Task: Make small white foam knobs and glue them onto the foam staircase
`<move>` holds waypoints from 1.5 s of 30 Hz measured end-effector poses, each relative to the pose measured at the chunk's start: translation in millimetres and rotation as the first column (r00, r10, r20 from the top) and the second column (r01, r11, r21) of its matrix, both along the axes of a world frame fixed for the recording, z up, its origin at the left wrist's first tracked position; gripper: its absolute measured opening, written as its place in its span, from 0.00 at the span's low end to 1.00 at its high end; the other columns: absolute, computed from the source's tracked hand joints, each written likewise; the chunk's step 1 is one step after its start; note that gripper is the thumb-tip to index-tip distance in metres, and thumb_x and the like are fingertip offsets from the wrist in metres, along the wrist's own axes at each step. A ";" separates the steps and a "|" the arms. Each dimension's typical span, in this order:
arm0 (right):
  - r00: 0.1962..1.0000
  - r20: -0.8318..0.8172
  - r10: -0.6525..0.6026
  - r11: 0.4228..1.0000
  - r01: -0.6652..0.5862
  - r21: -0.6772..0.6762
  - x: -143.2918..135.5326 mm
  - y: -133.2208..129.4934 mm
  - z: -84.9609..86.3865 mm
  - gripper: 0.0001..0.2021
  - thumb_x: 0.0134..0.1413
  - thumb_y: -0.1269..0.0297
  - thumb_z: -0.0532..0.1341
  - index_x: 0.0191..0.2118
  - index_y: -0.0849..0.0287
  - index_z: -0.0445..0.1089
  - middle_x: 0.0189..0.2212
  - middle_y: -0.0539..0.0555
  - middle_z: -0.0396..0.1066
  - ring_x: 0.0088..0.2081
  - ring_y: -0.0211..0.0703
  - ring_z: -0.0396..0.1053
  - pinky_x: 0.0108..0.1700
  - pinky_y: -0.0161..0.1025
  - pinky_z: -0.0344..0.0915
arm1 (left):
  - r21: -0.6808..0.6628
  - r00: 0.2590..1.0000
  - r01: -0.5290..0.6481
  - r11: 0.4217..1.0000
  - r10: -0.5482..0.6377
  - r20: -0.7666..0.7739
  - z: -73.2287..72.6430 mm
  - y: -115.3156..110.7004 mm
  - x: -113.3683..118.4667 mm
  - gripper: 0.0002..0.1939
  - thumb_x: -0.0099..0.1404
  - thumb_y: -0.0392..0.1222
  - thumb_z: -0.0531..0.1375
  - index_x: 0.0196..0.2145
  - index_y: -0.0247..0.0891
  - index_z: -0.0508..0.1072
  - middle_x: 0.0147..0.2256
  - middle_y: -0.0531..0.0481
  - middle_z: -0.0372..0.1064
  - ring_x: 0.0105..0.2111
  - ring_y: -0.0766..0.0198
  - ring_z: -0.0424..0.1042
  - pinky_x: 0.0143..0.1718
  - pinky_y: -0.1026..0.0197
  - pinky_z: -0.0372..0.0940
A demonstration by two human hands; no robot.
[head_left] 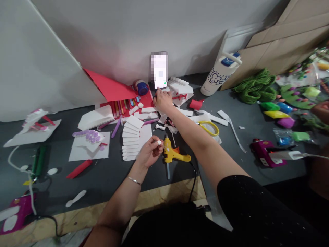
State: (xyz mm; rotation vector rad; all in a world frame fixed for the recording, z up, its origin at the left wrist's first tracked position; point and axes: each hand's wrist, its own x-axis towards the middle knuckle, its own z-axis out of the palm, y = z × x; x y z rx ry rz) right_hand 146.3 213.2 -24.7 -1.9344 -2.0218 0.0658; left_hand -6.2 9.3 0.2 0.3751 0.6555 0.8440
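Observation:
My left hand [147, 152], with a bangle at the wrist, pinches a small white lump [159, 142] between thumb and finger. Right of it lies a yellow glue gun [168, 152] with a glue stick out of its rear. My right hand [163, 100] reaches forward, a fingertip at the lower edge of a lit phone [159, 70] propped against the wall. Its other fingers are partly hidden, and I see nothing held. Left of my left hand, a fan of white strips [130, 139] lies on a white card, several strips tipped with round white ends.
Yellow-handled scissors [215, 127], paper scraps and a red roll [196, 104] lie to the right. A white bottle [218, 75] stands behind them. Green yarn [254, 85] and a purple power box [266, 154] are farther right. Small paper models, one with purple beads [91, 136], sit left.

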 end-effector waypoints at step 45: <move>0.999 -0.043 -0.029 0.998 0.031 0.048 4.1 2.6 19.6 0.24 0.63 0.76 0.47 0.60 0.69 0.68 0.73 0.69 0.58 0.65 0.65 0.66 0.68 0.65 0.55 | 0.010 1.000 0.000 1.000 0.000 -0.009 -3.2 0.2 -1.1 0.23 0.49 0.40 0.79 0.32 0.38 0.68 0.27 0.56 0.67 0.24 0.74 0.63 0.23 0.72 0.54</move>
